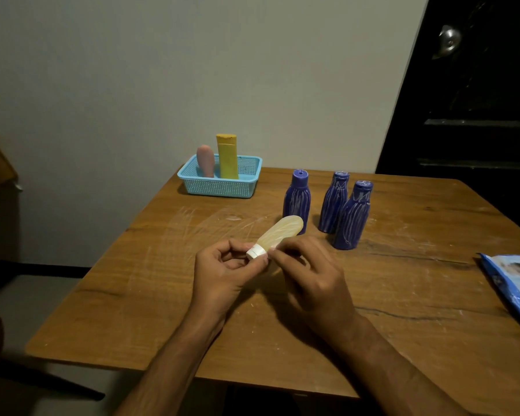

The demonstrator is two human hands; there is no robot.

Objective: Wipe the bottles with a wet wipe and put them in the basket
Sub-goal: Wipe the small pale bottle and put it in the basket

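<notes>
While the left hand [222, 271] pinches the white cap [255, 251] of the pale yellow bottle [279, 232], the right hand [309, 274] grips its neck, holding it tilted above the table [132, 295]. Just behind this bottle stand three purple bottles [296, 199], streaked white. Farther back and left of it, the blue basket [222, 184] holds a pink bottle [205, 161] and a yellow bottle [228, 157]; a blue wipe packet [517, 283] lies well to its right.

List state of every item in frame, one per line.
left hand: pinches the white cap
right hand: holds the bottle's neck end
pale yellow bottle: held tilted, streaked white
three purple bottles: upright on table, streaked white
basket: on table, holds two bottles
pink bottle: upright in basket
yellow bottle: upright in basket
blue wipes pack: flat at table's right edge
</notes>
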